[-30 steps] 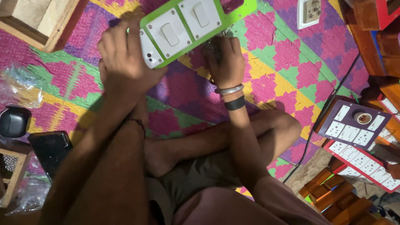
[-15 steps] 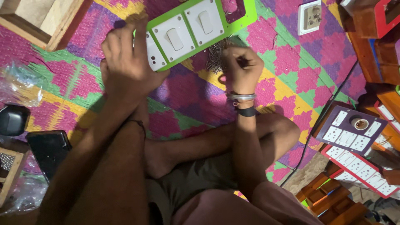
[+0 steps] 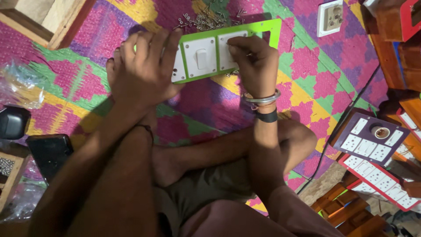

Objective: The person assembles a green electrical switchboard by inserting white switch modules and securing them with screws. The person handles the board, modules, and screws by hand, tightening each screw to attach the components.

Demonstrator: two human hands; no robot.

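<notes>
A bright green switch board (image 3: 267, 30) with white switch modules (image 3: 199, 57) lies on the colourful woven mat. My left hand (image 3: 142, 72) presses flat on the board's left end, fingers spread over it. Over the right-hand module my right hand (image 3: 254, 61) is curled, fingertips pinched on something small that I cannot make out. A pile of small screws (image 3: 201, 19) lies just behind the board. My crossed legs sit below the hands.
A white socket (image 3: 330, 17) lies on the mat at the upper right. Purple and red switch boards (image 3: 370, 138) lie at the right beside wooden boxes. At left are a wooden frame (image 3: 66, 26), a plastic bag (image 3: 19, 85), a dark phone (image 3: 48, 151) and a black case (image 3: 11, 123).
The green board has come down from a tilted hold to lie flatter on the mat. My right hand has moved up onto its right module. The screw pile has come into view.
</notes>
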